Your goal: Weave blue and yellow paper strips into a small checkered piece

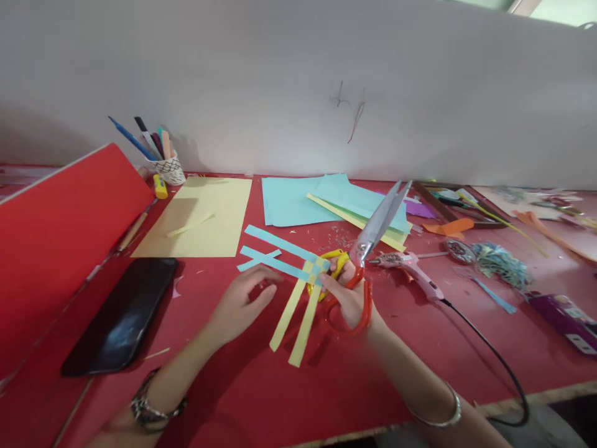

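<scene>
My right hand [347,292] grips scissors [380,221] with red and yellow handles, their blades pointing up and away. Between the same hand's thumb and fingers is a small woven piece of paper strips [316,271]. Two blue strips stretch left from its checkered square, and two yellow strips [303,326] hang toward me. My left hand [247,302] is open and holds nothing, its thumb apart from the bent fingers. Just beyond it lie short loose blue strips [259,260] on the red table [261,386], partly under the woven piece's lower blue strip.
Yellow paper [200,211] and blue sheets [298,199] lie toward the wall. At left are a black phone [121,317], a red board [65,249] and a pen cup [170,169]. A corded pink glue gun [415,267] and shredded paper [501,264] lie at right.
</scene>
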A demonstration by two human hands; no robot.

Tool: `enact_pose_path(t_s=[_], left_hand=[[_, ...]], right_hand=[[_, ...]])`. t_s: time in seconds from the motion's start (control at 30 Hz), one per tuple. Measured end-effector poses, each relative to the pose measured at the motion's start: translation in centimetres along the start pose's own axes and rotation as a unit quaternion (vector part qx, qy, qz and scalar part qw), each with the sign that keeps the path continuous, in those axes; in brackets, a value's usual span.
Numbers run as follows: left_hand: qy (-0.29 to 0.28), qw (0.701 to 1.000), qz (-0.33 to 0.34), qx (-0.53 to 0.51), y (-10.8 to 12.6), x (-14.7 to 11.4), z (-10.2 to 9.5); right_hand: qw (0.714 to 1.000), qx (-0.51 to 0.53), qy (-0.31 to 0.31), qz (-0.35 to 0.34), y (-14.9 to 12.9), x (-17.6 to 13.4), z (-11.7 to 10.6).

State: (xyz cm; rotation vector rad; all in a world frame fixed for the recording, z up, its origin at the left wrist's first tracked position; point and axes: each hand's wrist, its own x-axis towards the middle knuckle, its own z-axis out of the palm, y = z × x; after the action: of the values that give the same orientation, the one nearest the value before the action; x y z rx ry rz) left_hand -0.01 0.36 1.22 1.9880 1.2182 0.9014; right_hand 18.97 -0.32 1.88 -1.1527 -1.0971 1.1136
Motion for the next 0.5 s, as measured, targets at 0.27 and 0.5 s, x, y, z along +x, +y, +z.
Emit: enact_pose_path(t_s=[0.27,0.5], left_hand=[[0.187,0.912,0.102,0.351,-3.4,2.2,-0.7],[0.078,0.951,0.113,0.278,-3.6,5.1,0.6]], right_hand=[[0.999,0.041,0.015,0.022,0.1,0.4,-0.6],[0.999,0.046,0.006,0.023,-0.1,0.2,-0.6]])
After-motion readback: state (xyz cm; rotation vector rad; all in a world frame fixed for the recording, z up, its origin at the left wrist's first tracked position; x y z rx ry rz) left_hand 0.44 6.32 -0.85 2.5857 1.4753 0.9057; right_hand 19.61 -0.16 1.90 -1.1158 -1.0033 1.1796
